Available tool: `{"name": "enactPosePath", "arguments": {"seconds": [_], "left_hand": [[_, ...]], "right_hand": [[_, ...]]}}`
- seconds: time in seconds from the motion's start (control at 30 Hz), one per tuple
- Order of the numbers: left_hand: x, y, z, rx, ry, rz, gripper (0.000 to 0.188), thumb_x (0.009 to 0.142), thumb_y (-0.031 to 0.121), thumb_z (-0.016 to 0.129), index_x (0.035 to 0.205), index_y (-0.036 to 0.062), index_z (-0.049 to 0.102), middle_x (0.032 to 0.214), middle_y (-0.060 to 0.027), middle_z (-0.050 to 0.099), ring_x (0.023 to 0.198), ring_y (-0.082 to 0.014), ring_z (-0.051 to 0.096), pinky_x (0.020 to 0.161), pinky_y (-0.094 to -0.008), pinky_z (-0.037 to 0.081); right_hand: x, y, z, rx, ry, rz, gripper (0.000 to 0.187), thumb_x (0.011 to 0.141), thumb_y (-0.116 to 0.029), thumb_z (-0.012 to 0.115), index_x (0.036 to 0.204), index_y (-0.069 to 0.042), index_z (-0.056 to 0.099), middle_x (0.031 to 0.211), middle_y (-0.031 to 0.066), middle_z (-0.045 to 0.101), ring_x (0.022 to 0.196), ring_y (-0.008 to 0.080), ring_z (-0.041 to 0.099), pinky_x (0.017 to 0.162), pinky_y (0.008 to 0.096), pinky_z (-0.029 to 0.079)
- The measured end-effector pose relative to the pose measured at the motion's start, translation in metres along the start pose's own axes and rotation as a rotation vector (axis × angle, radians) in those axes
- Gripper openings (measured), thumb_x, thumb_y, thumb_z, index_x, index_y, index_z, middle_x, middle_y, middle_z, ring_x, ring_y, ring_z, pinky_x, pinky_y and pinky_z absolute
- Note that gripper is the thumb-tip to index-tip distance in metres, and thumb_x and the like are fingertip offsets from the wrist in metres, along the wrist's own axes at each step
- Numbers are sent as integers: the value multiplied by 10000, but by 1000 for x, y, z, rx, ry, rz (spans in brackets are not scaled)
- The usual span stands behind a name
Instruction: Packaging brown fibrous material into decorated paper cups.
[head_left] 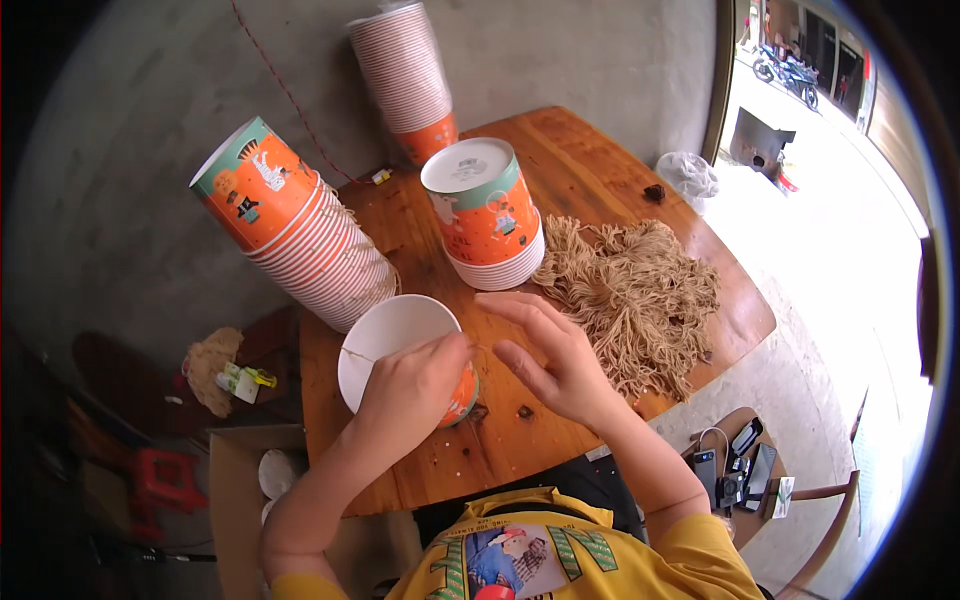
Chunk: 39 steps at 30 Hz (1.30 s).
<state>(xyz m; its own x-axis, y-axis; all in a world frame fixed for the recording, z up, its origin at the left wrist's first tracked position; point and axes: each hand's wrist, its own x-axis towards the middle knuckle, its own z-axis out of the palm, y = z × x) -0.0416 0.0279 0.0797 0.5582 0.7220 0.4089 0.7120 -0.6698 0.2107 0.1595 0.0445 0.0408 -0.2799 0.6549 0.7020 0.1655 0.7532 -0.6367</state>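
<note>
A paper bucket point(385, 325) with a white inside and an orange print lies tilted near the table's front, its mouth toward me. A thin tan string point(358, 354) crosses the mouth and runs to my left hand point(420, 382). That hand bends over the rim, its fingertips pinched together at the string's end; the exact grip is partly hidden. Just to the right, my right hand point(555, 362) hovers above the table with thumb and fingers apart, holding nothing I can see. Beside it spreads a loose heap of tan string point(640, 300).
Nested paper buckets form a leaning stack point(300, 225), an upside-down stack point(485, 220) and a wrapped stack point(405, 75) by the wall. They stand on the wooden table point(590, 160). A cardboard box point(235, 490) sits below left; a chair point(765, 470) holding phones stands right.
</note>
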Motion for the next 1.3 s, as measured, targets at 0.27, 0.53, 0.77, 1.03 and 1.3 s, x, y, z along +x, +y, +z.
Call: {"name": "enactPosePath", "arguments": {"seconds": [0.27, 0.53, 0.77, 1.03, 1.3], "left_hand": [[16, 4, 3, 171, -34, 90, 122, 861, 62, 588, 913, 50, 479, 718, -117, 561, 690, -297, 614, 578, -417, 485], [-6, -2, -1, 56, -60, -24, 156, 894, 100, 633, 903, 43, 488, 754, -128, 587, 722, -310, 629, 601, -397, 501], [-31, 1, 14, -397, -112, -468, 202, 904, 110, 658, 1042, 22, 540, 854, -97, 648, 742, -207, 651, 671, -314, 526], [-35, -5, 10, -546, -163, -599, 338, 895, 87, 655, 1213, 25, 562, 938, -78, 667, 794, -115, 626, 728, -278, 529], [-44, -14, 2, -662, -146, -646, 370, 882, 37, 618, 1247, 14, 561, 943, -48, 645, 803, -89, 601, 751, -253, 516]], "right_hand": [[-8, 7, 15, 478, -30, 433, 276, 967, -118, 580, 1212, 8, 561, 1064, 146, 605, 854, 212, 644, 773, 343, 530], [-13, 6, 12, 261, -121, 455, 101, 926, -118, 653, 915, -27, 696, 712, -7, 560, 617, 38, 470, 521, 233, 394], [-36, 16, 37, 245, 78, 410, 61, 866, -63, 654, 875, -16, 617, 689, 14, 544, 577, 47, 451, 514, 229, 387], [-46, 17, 57, 34, 124, 346, 104, 840, -86, 704, 903, -28, 644, 743, 80, 649, 566, 116, 572, 529, 270, 469], [-40, 10, 66, -84, 137, 289, 96, 848, -148, 708, 919, -87, 686, 674, 88, 656, 526, 163, 614, 506, 288, 492]]}}
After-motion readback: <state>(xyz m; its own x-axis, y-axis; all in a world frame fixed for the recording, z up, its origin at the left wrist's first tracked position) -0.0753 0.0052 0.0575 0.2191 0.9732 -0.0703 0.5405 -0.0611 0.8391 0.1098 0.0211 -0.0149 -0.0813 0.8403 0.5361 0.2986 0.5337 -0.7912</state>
